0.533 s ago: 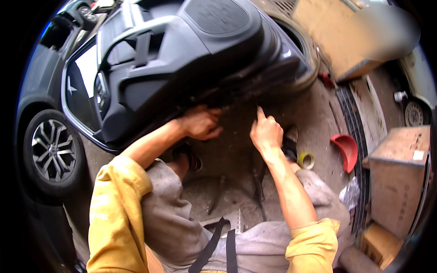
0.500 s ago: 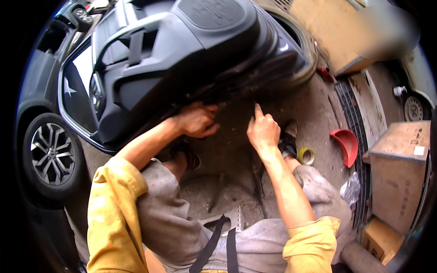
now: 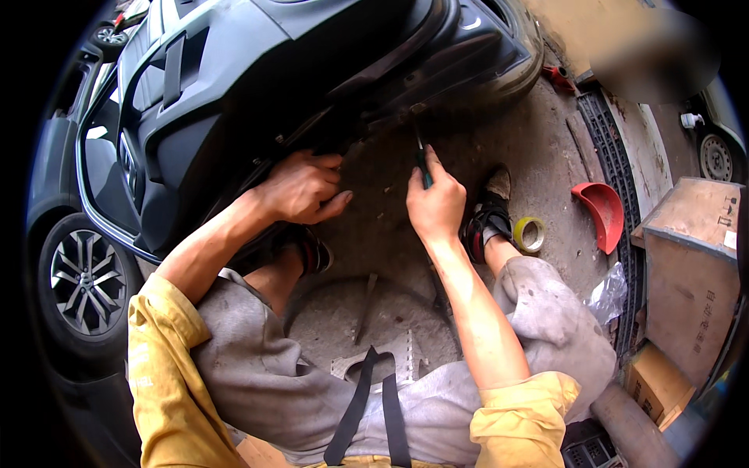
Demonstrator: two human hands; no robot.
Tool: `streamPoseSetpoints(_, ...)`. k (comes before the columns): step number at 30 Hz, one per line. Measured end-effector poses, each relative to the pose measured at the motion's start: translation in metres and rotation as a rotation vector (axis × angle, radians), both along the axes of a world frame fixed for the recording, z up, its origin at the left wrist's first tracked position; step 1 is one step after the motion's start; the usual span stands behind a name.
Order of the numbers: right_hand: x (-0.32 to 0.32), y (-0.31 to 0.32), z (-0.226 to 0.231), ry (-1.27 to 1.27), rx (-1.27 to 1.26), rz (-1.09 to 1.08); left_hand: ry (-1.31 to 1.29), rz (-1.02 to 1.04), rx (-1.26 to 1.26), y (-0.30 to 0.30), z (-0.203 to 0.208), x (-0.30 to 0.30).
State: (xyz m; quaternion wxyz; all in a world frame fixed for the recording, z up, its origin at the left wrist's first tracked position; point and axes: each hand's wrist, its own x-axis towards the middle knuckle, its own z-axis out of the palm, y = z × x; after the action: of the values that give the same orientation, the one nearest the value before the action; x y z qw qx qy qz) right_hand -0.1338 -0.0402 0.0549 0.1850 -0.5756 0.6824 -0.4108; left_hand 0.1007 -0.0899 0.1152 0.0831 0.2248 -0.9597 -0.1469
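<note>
A dark car door [image 3: 234,58] with a grey-black inner trim panel stands in front of me, its shadowed bottom edge towards me. My right hand [image 3: 437,199] is closed round the green handle of a screwdriver [image 3: 422,156]. The thin shaft points up to the underside of the door; its tip lies in shadow, so contact is hard to judge. Close to the door's edge, further left, is my left hand [image 3: 300,187], with loosely bent fingers and the thumb apart. Nothing shows in it, and whether its far fingers touch the door is hidden.
Right of my foot a roll of yellow tape [image 3: 530,234] is on the floor. Beyond it are a curved red piece [image 3: 601,214], crumpled clear plastic [image 3: 608,295] and a brown box [image 3: 690,273]. A car wheel [image 3: 87,274] stands at the left.
The view has shifted, and the door now sits higher and further left. The screwdriver in my right hand shows more clearly. My left hand remains beside the door's edge, its thumb apart.
</note>
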Motion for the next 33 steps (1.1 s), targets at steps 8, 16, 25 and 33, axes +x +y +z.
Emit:
streamPoseSetpoints(8, -0.006, -0.018, 0.018, -0.651, 0.332, -0.195, -0.004, 0.016, -0.011, -0.003, 0.002, -0.005)
streamPoseSetpoints(16, 0.013, 0.011, 0.009, 0.032, 0.171, -0.054, -0.038, 0.039, 0.027, -0.007, 0.004, -0.002)
streamPoseSetpoints(25, 0.028, 0.005, 0.014, 0.189, 0.250, -0.083, -0.072, 0.088, 0.010, 0.000, -0.001, -0.004)
streamPoseSetpoints(33, 0.040, 0.013, -0.025, 0.184, 0.082, -0.165, -0.111, 0.115, -0.031, 0.004, 0.004, -0.007)
